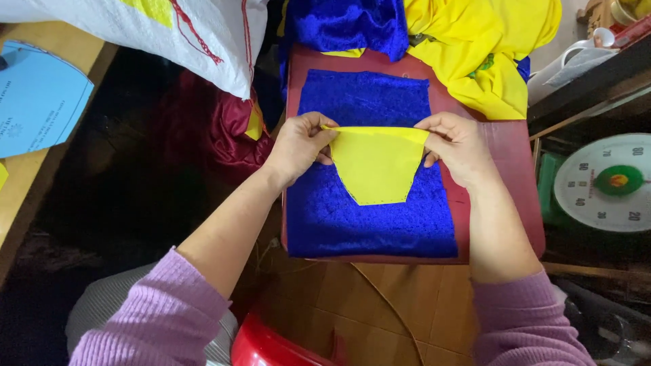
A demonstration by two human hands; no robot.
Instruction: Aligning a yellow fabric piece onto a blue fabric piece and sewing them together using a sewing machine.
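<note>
Both hands pinch the top edge of a yellow shield-shaped fabric piece (377,169), the left hand (298,146) at its left corner and the right hand (460,146) at its right corner, fingers closed on the cloth. The piece lies over a blue velvet rectangle (373,210) spread on a dark red board (505,156), with yellow cloth (481,54) heaped beyond
</note>
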